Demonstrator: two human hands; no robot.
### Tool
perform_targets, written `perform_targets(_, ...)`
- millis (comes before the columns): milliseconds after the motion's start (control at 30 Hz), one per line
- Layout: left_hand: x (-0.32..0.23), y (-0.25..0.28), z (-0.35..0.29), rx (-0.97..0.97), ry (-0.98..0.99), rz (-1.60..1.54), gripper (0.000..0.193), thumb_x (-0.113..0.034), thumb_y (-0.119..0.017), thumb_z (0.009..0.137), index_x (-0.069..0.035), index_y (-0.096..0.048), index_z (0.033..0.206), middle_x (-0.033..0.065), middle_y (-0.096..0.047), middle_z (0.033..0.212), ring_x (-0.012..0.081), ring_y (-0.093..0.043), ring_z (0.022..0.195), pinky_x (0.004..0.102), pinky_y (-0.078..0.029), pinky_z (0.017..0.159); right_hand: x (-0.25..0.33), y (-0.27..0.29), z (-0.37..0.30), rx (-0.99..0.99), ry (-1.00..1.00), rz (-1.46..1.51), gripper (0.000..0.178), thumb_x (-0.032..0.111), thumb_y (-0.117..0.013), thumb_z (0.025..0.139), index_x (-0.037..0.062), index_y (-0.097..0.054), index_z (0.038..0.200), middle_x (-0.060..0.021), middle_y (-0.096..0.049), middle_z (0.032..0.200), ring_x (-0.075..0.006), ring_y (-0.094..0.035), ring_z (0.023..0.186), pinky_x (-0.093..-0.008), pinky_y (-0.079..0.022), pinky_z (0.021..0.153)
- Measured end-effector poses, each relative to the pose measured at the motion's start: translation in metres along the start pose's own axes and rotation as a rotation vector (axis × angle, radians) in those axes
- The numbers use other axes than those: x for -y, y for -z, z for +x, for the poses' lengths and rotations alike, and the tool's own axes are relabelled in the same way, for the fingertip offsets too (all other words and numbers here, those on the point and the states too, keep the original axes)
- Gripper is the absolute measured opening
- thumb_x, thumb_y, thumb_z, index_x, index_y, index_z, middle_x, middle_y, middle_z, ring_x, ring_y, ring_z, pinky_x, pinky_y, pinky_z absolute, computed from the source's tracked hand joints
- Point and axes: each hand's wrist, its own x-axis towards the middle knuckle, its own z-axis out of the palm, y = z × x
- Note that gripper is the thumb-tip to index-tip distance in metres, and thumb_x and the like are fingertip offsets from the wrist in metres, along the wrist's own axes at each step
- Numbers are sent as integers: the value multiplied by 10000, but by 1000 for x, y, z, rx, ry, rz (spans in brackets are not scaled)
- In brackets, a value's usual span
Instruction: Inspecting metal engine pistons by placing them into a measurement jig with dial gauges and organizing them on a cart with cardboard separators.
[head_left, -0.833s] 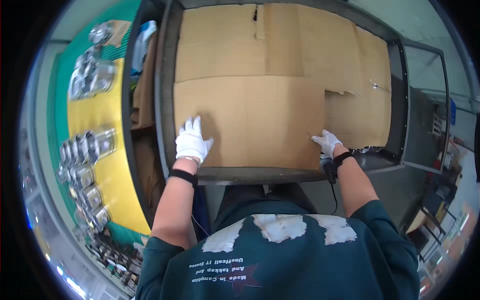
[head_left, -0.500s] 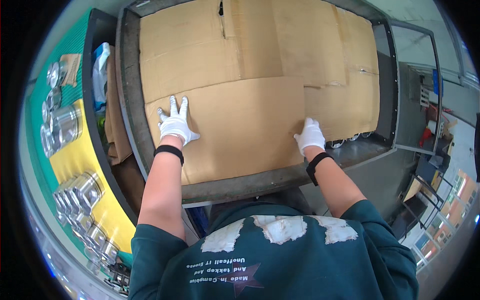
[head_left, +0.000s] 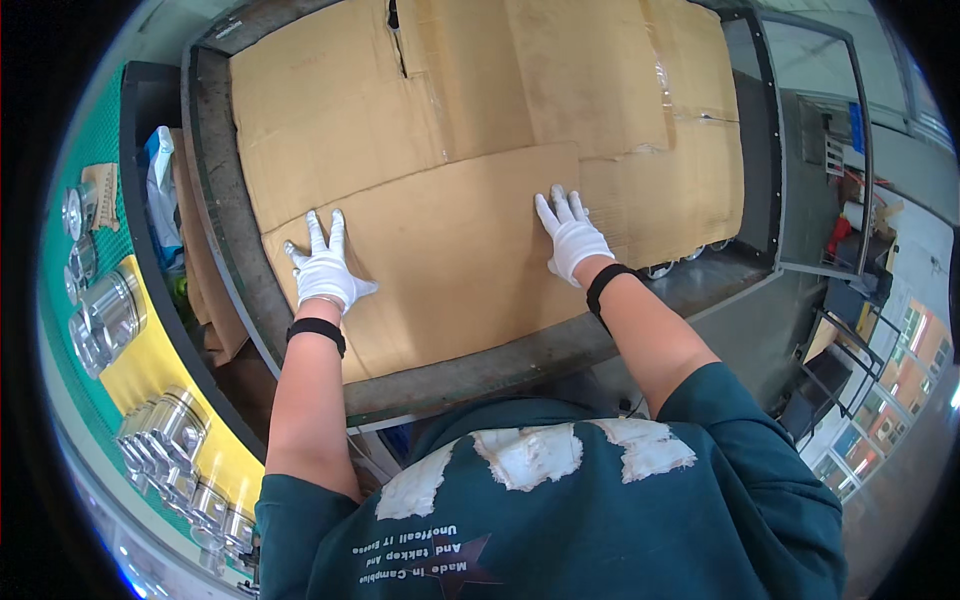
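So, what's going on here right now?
A person has the gloved left grip and right grip spread open, palms down on the front cardboard. Neither is grasping anything. More cardboard lies beyond it, inside a dark metal frame. Shiny metal parts sit off to the left.

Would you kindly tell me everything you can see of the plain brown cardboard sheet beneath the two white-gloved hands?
The plain brown cardboard sheet is broad and roughly rectangular, with a smooth, unprinted face. It lies flat at the near side of a dark grey, metal-looking frame, beside other brown cardboard pieces. The white-gloved left hand appears to rest on its left part, fingers spread; the white-gloved right hand appears to rest at its right end, hiding part of that edge.
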Motion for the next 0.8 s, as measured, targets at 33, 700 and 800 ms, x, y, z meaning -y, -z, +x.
perform_targets(33, -1, 1, 0, 11, 14, 0, 1309, -424, -880, 598, -315, -10, 1570, 72, 92, 1642, 544, -89, 1439, 536, -291, 1167, 0, 0, 0, 0, 3, 10, 1005, 108, -729, 773, 167, -117, 1567, -154, -99, 1621, -388, -156, 1480, -433, -242, 1205)
perform_targets(700, 0, -164, -251, -434, -191, -589, 506, -320, -663, 873, -44, -570, 1287, 211, -638, 1216, 377, -605, 1139, 436, -480, 985, -21, -54, -76, -317, 345, 47, 704, 202, -577, 840, 52, -352, 1491, -221, -324, 1542, -378, -270, 1448, -474, -188, 1205)
perform_targets(800, -7, -219, -281, -287, -170, -571, 476, -341, -623, 879, -47, -592, 1252, 214, -635, 1213, 383, -600, 1129, 438, -481, 974, -53, -62, -104, -415, 373, 145, 742, 246, -654, 839, 56, -349, 1488, -217, -329, 1539, -362, -279, 1444, -408, -233, 1198)
